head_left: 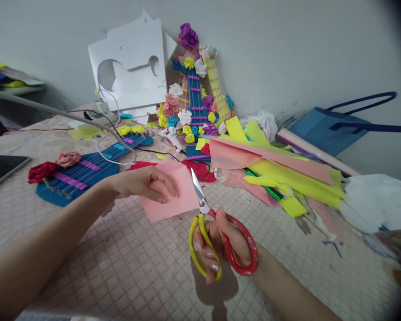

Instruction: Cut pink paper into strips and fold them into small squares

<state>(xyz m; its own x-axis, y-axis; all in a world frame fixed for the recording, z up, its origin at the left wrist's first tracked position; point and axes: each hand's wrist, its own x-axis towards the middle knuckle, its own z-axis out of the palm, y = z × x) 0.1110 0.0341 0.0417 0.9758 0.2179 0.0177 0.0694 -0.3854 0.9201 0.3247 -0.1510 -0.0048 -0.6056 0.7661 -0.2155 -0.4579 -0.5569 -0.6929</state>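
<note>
A person's two bare hands work over a table (127, 276) with a grid-patterned cover, seen from above. A pair of scissors (203, 207) and a pink sheet of paper (185, 196) sit at the centre of the frame. The right hand (217, 234), lower centre, grips the scissors, its fingers threaded through the yellow loop and its thumb through the red one. The scissors' long axis runs away from the person, leaning a little left, so the silver tips point toward the upper part of the frame; the blades look almost together. In the picture, the sheet lies just left of the blades, its right edge running roughly alongside them; whether metal and paper touch cannot be told. The left hand (147, 183) is the nearer one to the sheet, reaching over it from the left, fingers loosely curved and apart from the thumb; whether they pinch or only rest on it cannot be told. The sheet looks close to square and is partly covered, so no clear long axis shows. Left of it lies a blue model guitar (108, 176) with red and pink paper flowers at its lower end, neck slanting to the upper right. A white glue gun (171, 137) lies beyond the sheet, and yellow paper (287, 178) is heaped at the right.
</note>
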